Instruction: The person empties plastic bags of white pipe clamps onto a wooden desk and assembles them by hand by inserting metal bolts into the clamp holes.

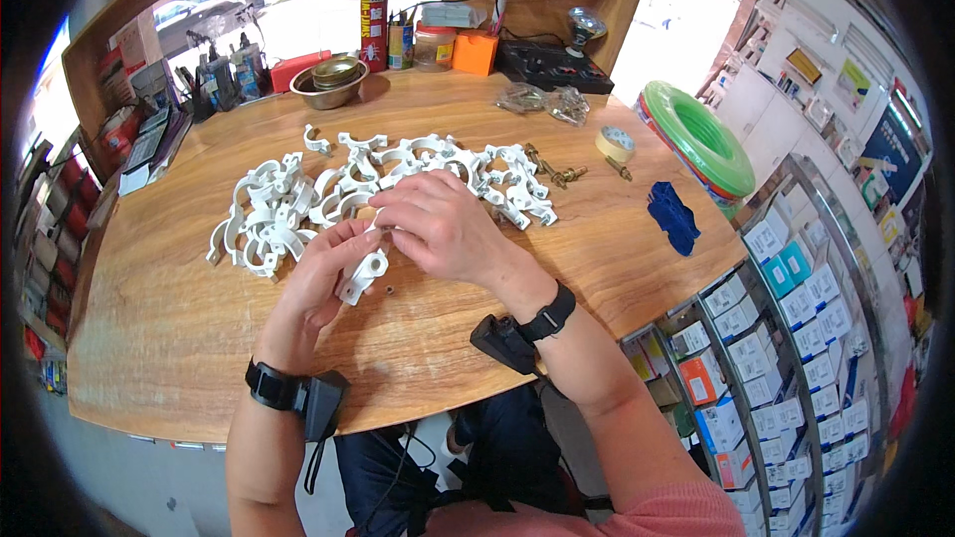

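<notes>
A white plastic pipe clamp (364, 276) is pinched between the thumb and fingers of my left hand (320, 273), its flanged end with a round hole pointing down toward me. My right hand (445, 229) is closed at the clamp's upper end, fingertips meeting those of the left. Whether a small part sits between these fingertips is hidden. Just to the right of the clamp, a tiny nut (390, 289) lies on the wooden table (179, 338). Beyond both hands are heaped many more white pipe clamps (269, 209), spreading left and right.
Brass-coloured bolts (567, 176), a tape roll (615, 143) and a dark blue cloth (673, 219) lie to the right. Green hose coils (701, 139) stand at the right edge. Metal bowls (336, 78), a red spray can (374, 20) and an orange box (476, 53) line the back.
</notes>
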`<action>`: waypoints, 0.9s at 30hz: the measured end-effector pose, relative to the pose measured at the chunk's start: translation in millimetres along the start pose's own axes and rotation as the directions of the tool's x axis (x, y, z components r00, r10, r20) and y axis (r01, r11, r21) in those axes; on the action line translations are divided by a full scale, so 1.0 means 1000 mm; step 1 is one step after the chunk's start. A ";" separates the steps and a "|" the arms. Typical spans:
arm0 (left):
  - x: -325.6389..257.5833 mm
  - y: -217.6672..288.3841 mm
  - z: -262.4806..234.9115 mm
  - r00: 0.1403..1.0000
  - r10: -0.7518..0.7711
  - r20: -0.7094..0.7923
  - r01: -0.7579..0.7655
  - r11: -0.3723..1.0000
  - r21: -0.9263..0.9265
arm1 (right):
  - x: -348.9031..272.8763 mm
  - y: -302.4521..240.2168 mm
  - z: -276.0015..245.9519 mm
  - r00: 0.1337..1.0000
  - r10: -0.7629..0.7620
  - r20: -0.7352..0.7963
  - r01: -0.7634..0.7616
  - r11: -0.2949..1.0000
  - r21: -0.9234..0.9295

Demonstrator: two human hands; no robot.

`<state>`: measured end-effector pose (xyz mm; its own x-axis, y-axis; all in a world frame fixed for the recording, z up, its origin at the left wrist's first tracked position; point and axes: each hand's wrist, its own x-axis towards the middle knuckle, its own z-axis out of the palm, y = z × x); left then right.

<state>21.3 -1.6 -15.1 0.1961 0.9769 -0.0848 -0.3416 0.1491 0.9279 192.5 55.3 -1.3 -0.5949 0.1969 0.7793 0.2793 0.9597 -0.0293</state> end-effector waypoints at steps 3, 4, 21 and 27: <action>0.002 -0.002 0.000 0.998 0.057 0.015 -0.056 0.998 -0.031 | 0.001 0.001 -0.001 0.998 0.042 -0.045 -0.042 0.999 0.007; 0.002 -0.002 0.001 0.998 0.058 0.014 -0.057 0.998 -0.031 | 0.001 0.001 -0.001 0.998 0.041 -0.044 -0.040 0.999 0.008; 0.005 -0.010 0.014 0.866 0.499 0.015 -0.473 0.811 0.343 | -0.004 -0.010 0.013 0.751 0.649 0.120 -0.610 0.613 0.503; 0.004 -0.008 0.012 0.855 0.514 -0.068 -0.434 0.782 0.446 | -0.003 -0.006 0.013 0.721 0.652 0.234 -0.624 0.463 0.630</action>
<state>36.1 -0.4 -18.2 -0.0707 0.9225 0.3794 0.0579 -0.3760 0.9248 182.8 51.5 -10.9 -0.4228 0.8150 0.3963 0.0256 0.4478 -0.8937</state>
